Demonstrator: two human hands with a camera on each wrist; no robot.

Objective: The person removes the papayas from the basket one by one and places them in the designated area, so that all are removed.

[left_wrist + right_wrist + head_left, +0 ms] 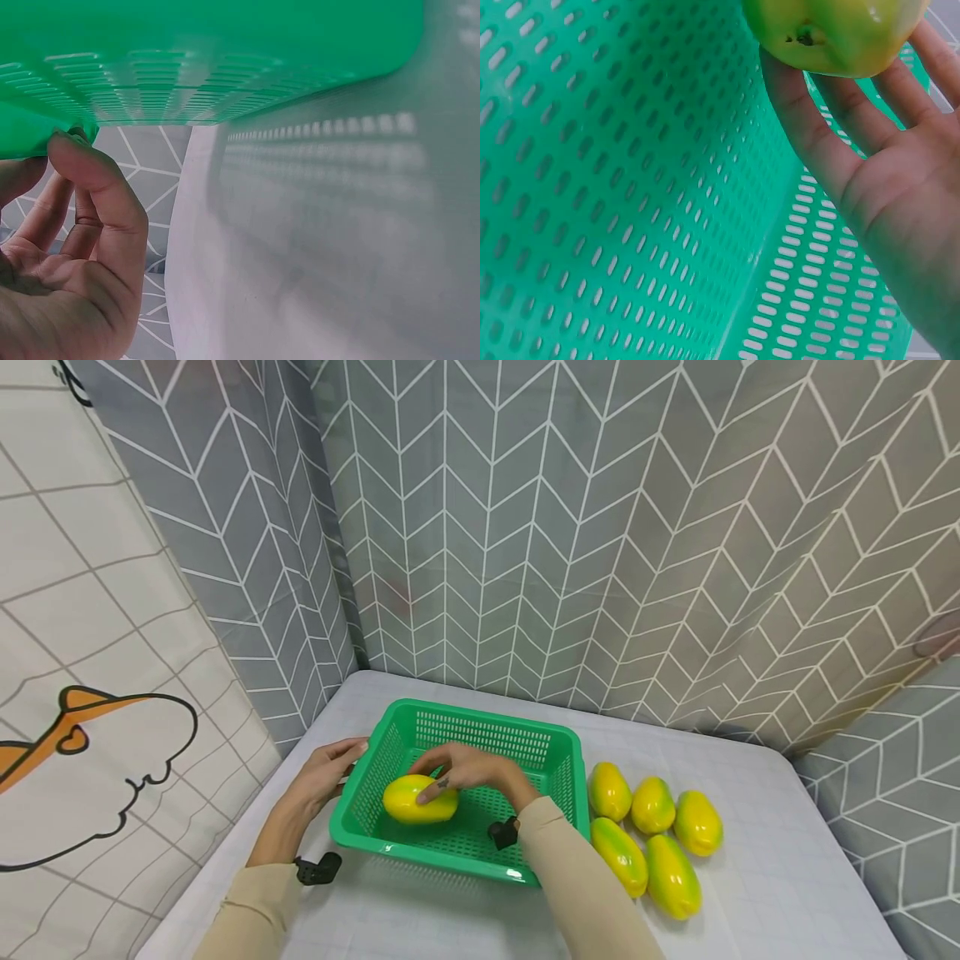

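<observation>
A green plastic basket [457, 868] with slotted walls stands on the table. My left hand [321, 777] is at its left side, and in the left wrist view the thumb and fingers [101, 172] pinch the rim. Inside the basket, toward its left end, my right hand [465, 768] grips a yellow papaya [408, 802] from above. The right wrist view shows the greenish end of this papaya [832, 37], with its dark stem scar, and fingers [802, 112] curled round it. The slotted basket wall [615, 187] is close beside that hand.
Several more yellow-green papayas [673, 877] lie on the white tablecloth [780, 877] just right of the basket. A grey patterned curtain [525, 527] hangs behind the table, and a white cloth with a cartoon print [90, 760] hangs at the left.
</observation>
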